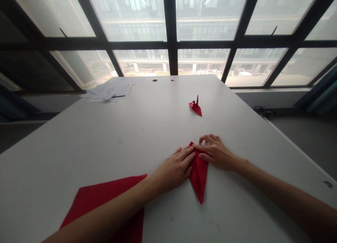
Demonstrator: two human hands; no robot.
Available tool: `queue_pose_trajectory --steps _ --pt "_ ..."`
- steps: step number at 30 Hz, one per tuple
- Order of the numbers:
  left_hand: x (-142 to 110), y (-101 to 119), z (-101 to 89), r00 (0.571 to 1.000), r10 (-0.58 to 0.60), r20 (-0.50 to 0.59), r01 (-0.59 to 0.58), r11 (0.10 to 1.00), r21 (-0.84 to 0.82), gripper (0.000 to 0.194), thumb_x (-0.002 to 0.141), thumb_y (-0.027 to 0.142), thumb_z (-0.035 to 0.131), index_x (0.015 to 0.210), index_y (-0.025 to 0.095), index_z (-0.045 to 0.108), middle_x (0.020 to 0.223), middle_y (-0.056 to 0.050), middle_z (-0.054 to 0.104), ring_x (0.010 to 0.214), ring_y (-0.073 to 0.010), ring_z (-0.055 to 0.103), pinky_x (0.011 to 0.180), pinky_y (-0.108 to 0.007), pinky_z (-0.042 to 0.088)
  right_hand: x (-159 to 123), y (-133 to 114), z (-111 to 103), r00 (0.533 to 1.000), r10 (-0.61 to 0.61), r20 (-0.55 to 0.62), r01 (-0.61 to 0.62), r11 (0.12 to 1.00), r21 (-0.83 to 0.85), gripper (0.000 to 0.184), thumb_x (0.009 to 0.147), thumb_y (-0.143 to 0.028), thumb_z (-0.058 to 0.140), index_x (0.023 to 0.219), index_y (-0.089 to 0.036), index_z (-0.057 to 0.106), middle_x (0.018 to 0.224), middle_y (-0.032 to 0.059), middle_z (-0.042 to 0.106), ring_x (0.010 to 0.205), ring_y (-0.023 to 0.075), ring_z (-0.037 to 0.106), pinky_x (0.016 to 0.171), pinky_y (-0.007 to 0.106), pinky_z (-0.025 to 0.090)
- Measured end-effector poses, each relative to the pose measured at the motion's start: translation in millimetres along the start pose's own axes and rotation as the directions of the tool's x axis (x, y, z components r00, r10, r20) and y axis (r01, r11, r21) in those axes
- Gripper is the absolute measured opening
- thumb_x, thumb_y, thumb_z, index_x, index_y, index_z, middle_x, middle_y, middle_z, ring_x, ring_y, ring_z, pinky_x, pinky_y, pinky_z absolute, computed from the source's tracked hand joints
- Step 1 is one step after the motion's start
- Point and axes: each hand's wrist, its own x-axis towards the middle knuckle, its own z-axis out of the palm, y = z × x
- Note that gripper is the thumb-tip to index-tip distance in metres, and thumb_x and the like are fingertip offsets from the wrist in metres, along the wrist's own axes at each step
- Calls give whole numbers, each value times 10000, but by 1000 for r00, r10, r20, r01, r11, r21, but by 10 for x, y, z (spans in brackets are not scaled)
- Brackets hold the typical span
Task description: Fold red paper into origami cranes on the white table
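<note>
A red folded paper point(200, 176), shaped like a long kite with its narrow point towards me, lies flat on the white table. Along its left side rests my left hand point(176, 167), fingers stretched out over the upper left edge. My right hand point(214, 151) is at the upper right of the paper. Its index finger reaches across near the top, while the thumb touches the right edge and the other fingers bend loosely in the air. Both hands press on the paper rather than grip it. Part of the paper's upper half is hidden under the fingers.
A finished red paper crane point(196, 106) stands farther back on the white table point(147, 130). Larger red paper point(105, 194) lies at the front left, partly beneath my left forearm. White sheets point(113, 88) with a dark pen are at the back left. Windows point(171, 25) rise beyond.
</note>
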Motion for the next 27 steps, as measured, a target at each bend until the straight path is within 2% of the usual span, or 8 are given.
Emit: queue_pose_trajectory --steps 9,16,24,27 --pt "11 0 8 1000 19 -13 -19 1000 -15 448 1005 241 446 1446 165 416 1519 -148 432 1441 -259 362 1201 -462 300 28 96 -19 999 -22 44 22 1000 11 369 939 -398 599 1307 -405 618 1243 75 551 1105 271 494 1004 482 345" --pt "11 3 -4 1000 26 1 -26 1000 6 481 1011 247 433 1477 146 369 1512 -162 436 1444 -268 356 1192 -467 309 39 132 -23 1000 -5 12 4 998 58 333 983 -319 527 1291 -384 637 1191 79 575 1077 252 510 989 465 357" --pt "15 5 -8 1000 16 17 -16 1000 4 480 1003 239 455 1468 146 381 1529 -170 411 1452 -264 341 1196 -469 302 148 275 -40 994 -99 -40 99 995 -2 291 979 -350 544 1233 -355 686 1157 86 596 1054 253 510 972 456 343" --pt "14 14 -21 999 22 30 -22 1000 5 484 1000 236 460 1467 141 380 1525 -160 419 1459 -262 325 1200 -460 297 159 289 -29 992 -126 -26 126 992 -8 282 975 -358 553 1223 -358 689 1147 80 598 1045 252 505 967 453 336"
